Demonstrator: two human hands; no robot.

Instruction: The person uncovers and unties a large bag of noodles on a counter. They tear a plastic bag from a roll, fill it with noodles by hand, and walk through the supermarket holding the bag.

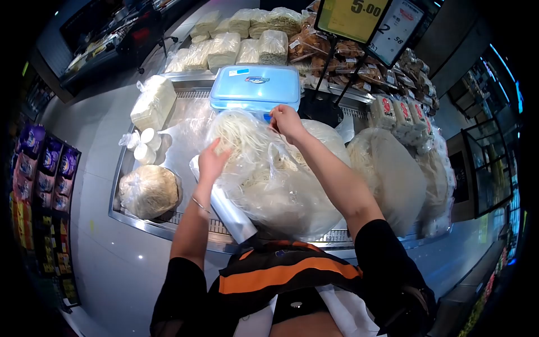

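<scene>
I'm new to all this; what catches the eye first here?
The blue box stands out first, upper middle on the metal counter. Just nearer, bagged white noodles lie between the left fingers and the right fingers. At the top, a yellow sign reads 5.00.

Blue box [255,90]: smooth, glossy plastic. Near side of box, noodle bag [241,133]: crinkled clear plastic. Beneath box, counter [188,126]: shiny metal.
</scene>
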